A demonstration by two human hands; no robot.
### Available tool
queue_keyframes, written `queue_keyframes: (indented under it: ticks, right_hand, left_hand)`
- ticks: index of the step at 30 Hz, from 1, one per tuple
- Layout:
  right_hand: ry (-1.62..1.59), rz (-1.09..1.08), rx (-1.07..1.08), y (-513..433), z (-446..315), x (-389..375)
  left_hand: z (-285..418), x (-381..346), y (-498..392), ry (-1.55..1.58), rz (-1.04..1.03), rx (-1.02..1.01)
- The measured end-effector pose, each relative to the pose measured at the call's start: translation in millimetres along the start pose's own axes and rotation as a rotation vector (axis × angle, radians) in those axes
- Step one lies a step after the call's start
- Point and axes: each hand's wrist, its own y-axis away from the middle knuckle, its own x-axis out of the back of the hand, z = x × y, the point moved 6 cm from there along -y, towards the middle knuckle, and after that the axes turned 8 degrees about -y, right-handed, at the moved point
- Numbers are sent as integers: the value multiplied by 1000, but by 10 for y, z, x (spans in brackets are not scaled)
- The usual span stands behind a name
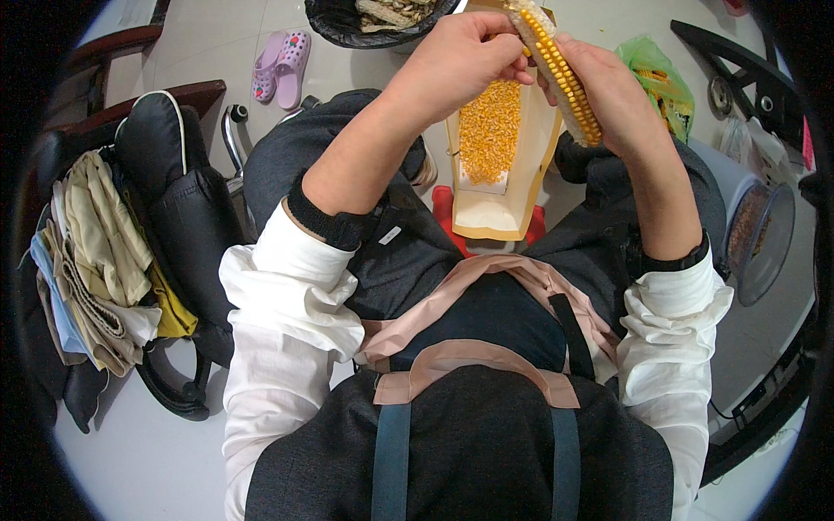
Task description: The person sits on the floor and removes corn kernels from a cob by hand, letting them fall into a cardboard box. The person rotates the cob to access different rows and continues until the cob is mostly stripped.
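My right hand grips a partly shelled corn cob, which is tilted with its lower end towards me. Several rows of yellow kernels remain on it beside a bare pale side. Against the upper part of the cob, my left hand has its fingers curled, with a loose kernel near the fingertips; whether it grips the cob itself I cannot tell. Below both hands, a long cream-coloured box with yellow edges stands between my knees. Loose corn kernels lie in it.
A black-lined bin at the top holds bare cobs. A green plastic bag with corn lies at the right, near a clear round container. Lilac clogs are on the floor. Folded clothes lie on a black chair at the left.
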Motion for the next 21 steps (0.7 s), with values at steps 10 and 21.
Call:
queue_keyframes:
  ticks: [10, 21]
  right_hand:
    - [0, 6, 0, -10, 16, -5]
    - [21, 28, 6, -4, 34, 27]
  left_hand:
    - [-14, -48, -6, 95, -36, 10]
    - [-13, -82, -1, 73, -30, -7]
